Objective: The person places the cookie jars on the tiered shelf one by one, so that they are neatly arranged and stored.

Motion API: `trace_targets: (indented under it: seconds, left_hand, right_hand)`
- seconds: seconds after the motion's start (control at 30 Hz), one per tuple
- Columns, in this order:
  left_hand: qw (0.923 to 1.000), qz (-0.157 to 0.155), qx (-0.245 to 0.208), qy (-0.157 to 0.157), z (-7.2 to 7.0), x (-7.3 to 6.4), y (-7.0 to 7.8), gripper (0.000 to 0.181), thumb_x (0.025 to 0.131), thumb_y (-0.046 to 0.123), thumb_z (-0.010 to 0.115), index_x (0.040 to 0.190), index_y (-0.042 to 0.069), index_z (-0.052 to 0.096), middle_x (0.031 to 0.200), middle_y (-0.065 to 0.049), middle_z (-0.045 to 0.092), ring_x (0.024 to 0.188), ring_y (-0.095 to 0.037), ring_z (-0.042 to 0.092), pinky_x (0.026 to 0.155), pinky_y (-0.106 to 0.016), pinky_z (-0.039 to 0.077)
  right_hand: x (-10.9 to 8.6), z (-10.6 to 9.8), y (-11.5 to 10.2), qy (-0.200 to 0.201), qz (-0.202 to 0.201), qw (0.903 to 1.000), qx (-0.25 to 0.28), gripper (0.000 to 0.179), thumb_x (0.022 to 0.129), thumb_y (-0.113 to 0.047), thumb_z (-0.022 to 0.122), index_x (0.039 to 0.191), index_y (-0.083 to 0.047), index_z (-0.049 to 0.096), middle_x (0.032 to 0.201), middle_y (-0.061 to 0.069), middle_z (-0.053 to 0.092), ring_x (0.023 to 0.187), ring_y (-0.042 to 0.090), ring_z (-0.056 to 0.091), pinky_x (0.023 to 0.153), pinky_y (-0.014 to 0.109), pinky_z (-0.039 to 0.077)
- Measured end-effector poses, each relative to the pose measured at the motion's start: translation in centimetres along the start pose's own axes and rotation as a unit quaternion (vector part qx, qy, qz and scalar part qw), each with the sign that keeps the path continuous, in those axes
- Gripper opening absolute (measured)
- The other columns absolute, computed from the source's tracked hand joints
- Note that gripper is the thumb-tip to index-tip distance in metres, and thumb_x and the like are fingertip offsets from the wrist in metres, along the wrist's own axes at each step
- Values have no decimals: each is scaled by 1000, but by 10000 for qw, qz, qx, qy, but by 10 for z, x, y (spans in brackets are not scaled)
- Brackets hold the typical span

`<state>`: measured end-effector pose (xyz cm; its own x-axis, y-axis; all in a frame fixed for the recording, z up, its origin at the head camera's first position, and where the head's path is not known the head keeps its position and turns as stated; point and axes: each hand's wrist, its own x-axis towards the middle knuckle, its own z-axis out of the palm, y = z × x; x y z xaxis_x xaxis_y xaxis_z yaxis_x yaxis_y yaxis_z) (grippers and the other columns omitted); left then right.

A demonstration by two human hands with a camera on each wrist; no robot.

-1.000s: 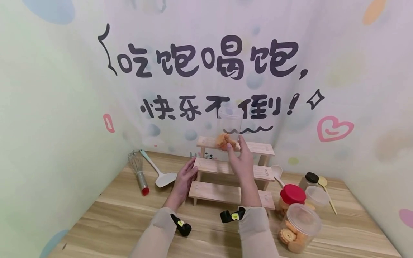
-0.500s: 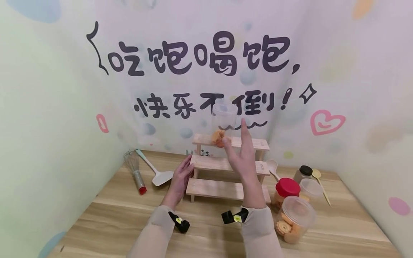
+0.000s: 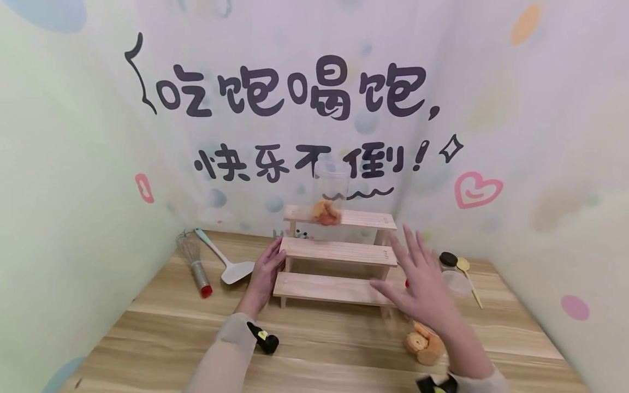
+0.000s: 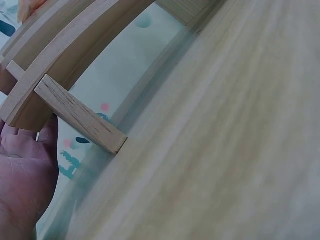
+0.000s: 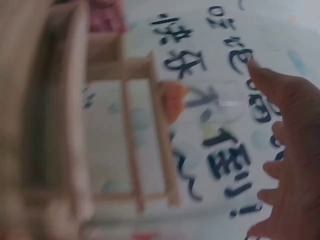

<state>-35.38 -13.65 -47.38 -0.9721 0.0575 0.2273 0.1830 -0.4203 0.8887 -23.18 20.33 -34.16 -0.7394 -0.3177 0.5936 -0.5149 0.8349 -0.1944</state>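
A three-step wooden display rack (image 3: 339, 252) stands on the table in the head view. At its left end my left hand (image 3: 265, 273) rests against the middle shelf, fingers fairly straight; in the left wrist view the fingertips of that hand (image 4: 25, 175) are hidden behind the plank. A clear lidded jar (image 3: 330, 188) with a few orange-brown cookies in the bottom stands upright on the top shelf, left of its middle. My right hand (image 3: 422, 284), fingers spread and holding nothing, is in the air right of the rack. The right wrist view is blurred.
Right of the rack, the cookies of another clear jar (image 3: 423, 345) show partly behind my right arm. Farther back are a black-lidded jar (image 3: 448, 261), a clear container (image 3: 457, 284) and a yellow spoon (image 3: 470, 281). A whisk (image 3: 195, 265) and a white spatula (image 3: 235, 271) lie left.
My right hand has let go of the cookie jar on the top shelf and moved right and down, fingers spreading. My left hand stays at the rack's left end. The head view has shifted slightly.
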Motion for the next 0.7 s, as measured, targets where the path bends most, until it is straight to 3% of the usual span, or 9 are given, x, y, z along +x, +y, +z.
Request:
trace_targets:
  seconds: [0.07,0.13,0.2,0.3,0.4,0.57,0.7]
  left_hand:
    - [10000,-13,28,-25,0,-1,0,63,101,20,60,156,6,33,162,-12,32,148,-25,29,122,-42,22]
    - [10000,-38,29,-37,0,-2,0,64,101,20,60,157,5,32,162,-12,31,149,-25,28,122,-42,22]
    - [10000,-60,23,-35,0,-2,0,64,101,20,60,157,5,32,162,-12,30,149,-26,27,122,-42,22]
    - [10000,-95,-18,-20,-1,-2,0,65,101,20,61,157,5,31,163,-12,29,149,-26,27,122,-41,22]
    - [10000,-46,-51,-66,0,1,1,66,101,20,61,157,4,30,163,-12,28,149,-26,26,122,-41,22]
    - [10000,-36,-59,-63,0,3,3,63,101,20,60,157,7,34,163,-11,28,149,-25,27,122,-40,22]
    - [10000,-39,-42,-57,0,1,2,62,102,19,59,157,6,32,163,-12,28,149,-26,26,122,-42,21]
  right_hand:
    - [-26,0,22,339,-211,9984,398,101,75,-46,87,158,-20,35,162,11,30,148,36,26,121,46,24]
    - [-52,3,42,825,-440,9925,791,95,69,-39,93,149,-10,50,148,14,49,136,31,42,115,28,32]
    - [-76,10,58,1275,-532,9834,1178,85,68,-33,94,139,-2,58,136,18,57,128,25,49,107,15,34]
    - [-103,22,69,1794,-496,9693,1610,75,71,-23,93,130,8,60,129,26,59,127,20,51,107,15,36]
    - [-115,29,66,1971,-414,9591,1989,77,69,-11,92,130,15,54,129,34,54,133,25,47,111,19,34]
    - [-115,27,55,1867,-411,9479,2547,86,62,8,90,134,22,43,132,41,45,132,28,46,110,21,38]
    - [-120,36,59,1671,-667,9388,2938,89,58,12,89,133,23,42,132,41,44,131,25,47,106,19,42]
